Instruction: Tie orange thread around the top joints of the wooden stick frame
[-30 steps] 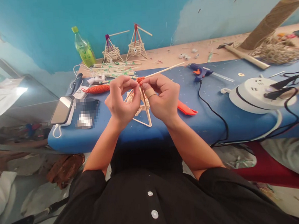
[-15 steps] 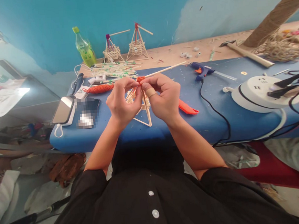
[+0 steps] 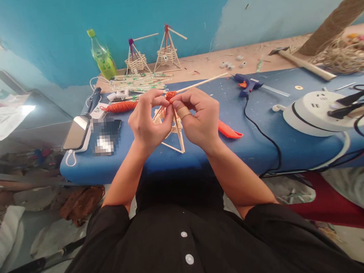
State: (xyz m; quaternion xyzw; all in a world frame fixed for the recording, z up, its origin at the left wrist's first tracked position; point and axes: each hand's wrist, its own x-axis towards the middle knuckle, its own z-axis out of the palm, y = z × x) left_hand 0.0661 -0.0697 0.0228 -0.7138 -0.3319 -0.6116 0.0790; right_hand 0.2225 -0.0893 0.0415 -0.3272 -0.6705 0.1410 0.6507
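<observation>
A small pyramid-shaped frame of thin wooden sticks (image 3: 181,138) stands on the blue table in front of me. Orange cord (image 3: 170,95) is wrapped round its top, where one long stick (image 3: 204,82) juts out to the right. My left hand (image 3: 151,122) pinches at the cord on the left side, thumb and fingertips closed there. From the right, my right hand (image 3: 201,116) grips the tied top between thumb and curled fingers; a tan band circles its thumb. Both hands hide part of the frame.
Left lie an orange cord bundle (image 3: 121,107) and a phone (image 3: 77,133); a craft knife with an orange handle (image 3: 229,130) sits right. Behind are two finished-looking stick frames (image 3: 167,57), a bottle (image 3: 102,58), a glue gun (image 3: 245,84), a hammer (image 3: 305,63) and a power strip (image 3: 312,113).
Both hands stay at the tied top, with the left index finger lifted slightly. The view has shifted a little; nothing else has visibly moved.
</observation>
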